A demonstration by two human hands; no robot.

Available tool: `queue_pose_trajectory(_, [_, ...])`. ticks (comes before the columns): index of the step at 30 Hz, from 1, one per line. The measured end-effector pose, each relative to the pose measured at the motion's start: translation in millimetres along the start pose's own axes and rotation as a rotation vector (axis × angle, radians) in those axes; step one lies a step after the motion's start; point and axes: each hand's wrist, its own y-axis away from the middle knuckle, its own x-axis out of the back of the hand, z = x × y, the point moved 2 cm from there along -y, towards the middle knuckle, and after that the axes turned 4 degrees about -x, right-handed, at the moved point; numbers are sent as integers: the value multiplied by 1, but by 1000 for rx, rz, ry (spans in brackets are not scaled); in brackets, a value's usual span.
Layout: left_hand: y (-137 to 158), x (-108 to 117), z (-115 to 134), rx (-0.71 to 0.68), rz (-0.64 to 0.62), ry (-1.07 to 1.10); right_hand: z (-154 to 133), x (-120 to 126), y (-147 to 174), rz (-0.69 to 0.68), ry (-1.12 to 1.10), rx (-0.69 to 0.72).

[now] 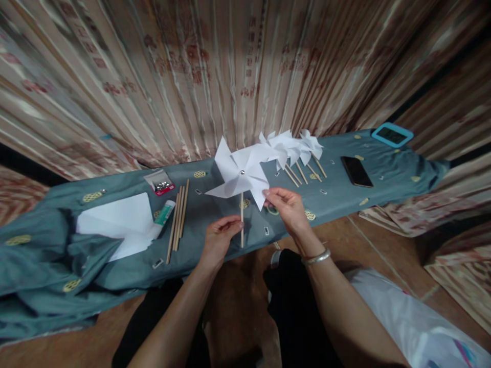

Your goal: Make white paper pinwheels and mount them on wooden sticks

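A white paper pinwheel [235, 173] stands upright over the cloth, a silvery pin at its centre. Its wooden stick [242, 235] is pinched by the fingers of my left hand [221, 236]. At the lower right of the pinwheel, my right hand [286, 204] has thumb and fingers closed on the tip of one paper blade. Behind it, several other white pinwheels [286, 145] on sticks lie in a row, overlapping one another.
Left of the pinwheel lie several wooden sticks [177, 220], a green glue stick [165, 212], white paper sheets [115, 222] and a small red box of metal pins [163, 187]. To the right are a black phone [356, 171] and a blue-framed device [392, 135]. Curtains hang behind.
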Motion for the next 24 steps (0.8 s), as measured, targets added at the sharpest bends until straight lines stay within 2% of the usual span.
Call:
queue_pose_trajectory(17, [-4,-3,-3,-39,22,20,-3,-10,9,-131,5,-5])
queue_pose_trajectory(24, [-7,-8,-6,-22,9,29,-2,-12,10,-146,-5,-28])
